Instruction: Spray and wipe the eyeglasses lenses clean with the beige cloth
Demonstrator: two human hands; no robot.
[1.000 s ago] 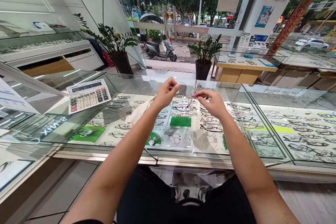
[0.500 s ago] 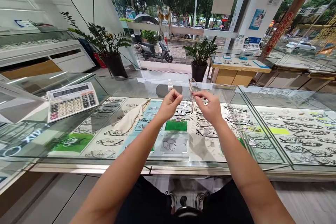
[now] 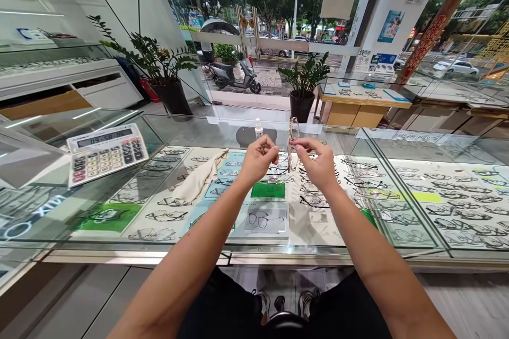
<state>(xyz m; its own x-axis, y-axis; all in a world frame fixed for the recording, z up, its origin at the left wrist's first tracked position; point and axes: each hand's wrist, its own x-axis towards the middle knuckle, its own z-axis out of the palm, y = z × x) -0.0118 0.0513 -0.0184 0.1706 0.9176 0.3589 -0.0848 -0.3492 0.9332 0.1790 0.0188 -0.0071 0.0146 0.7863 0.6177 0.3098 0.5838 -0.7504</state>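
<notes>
A thin-framed pair of glasses (image 3: 293,140) is held upright above the glass display counter (image 3: 222,233), between both hands. My right hand (image 3: 317,163) pinches the frame near its side, fingers closed. My left hand (image 3: 257,159) is also closed in a pinch at the left side of the glasses, seemingly on a temple arm. A small white dropper bottle (image 3: 258,128) stands on the counter just behind my left hand. A beige cloth (image 3: 198,180) lies on the glass to the left.
A calculator (image 3: 106,152) sits on the counter at the left. Rows of spectacle frames (image 3: 449,204) lie under the glass. Potted plants (image 3: 305,85) stand beyond, near the glass doors. A second display counter (image 3: 366,100) is at the back right.
Both hands have drawn closer together around the glasses and dropped slightly. The view has shifted, bringing the small white bottle into sight behind my left hand.
</notes>
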